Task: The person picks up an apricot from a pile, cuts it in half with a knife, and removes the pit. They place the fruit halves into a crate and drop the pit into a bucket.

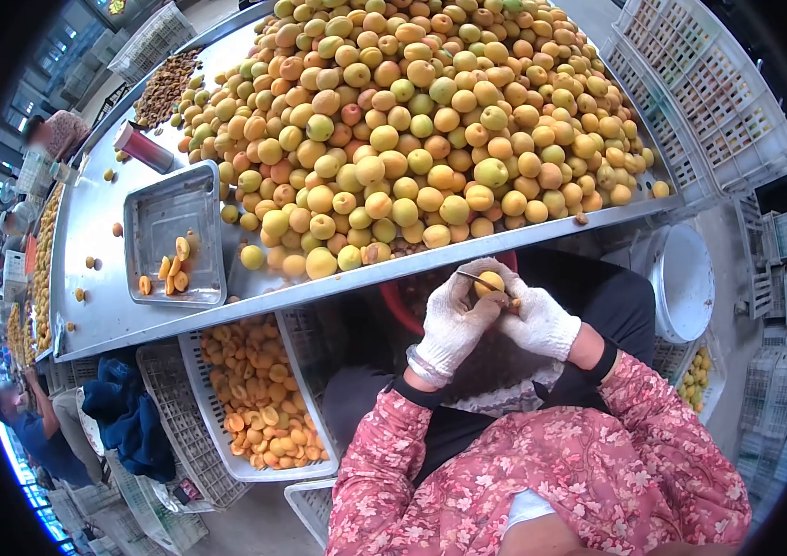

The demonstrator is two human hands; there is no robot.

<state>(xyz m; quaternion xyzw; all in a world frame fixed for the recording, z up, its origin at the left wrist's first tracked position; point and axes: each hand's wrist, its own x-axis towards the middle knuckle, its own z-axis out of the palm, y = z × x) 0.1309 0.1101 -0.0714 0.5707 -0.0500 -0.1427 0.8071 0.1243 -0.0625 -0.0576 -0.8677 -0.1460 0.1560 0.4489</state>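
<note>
L hand (449, 326) clenched on apricot (490, 284) at 1 o'clock of its palm | R hand (542, 322) closed, apparently on knife (473, 275); pressing fruit from 3 o'clock | blade axis approx 9–3 across fruit top | both hands touching it; table rim (319, 288) just beyond at 12

Left hand (454, 324), right hand (542, 322) gloved, curled, touching.

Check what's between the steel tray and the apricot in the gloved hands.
Head view: from the tray, loose apricots at the pile's edge, then the table rim, before the apricot in the left hand; the right hand holds a knife.
</note>
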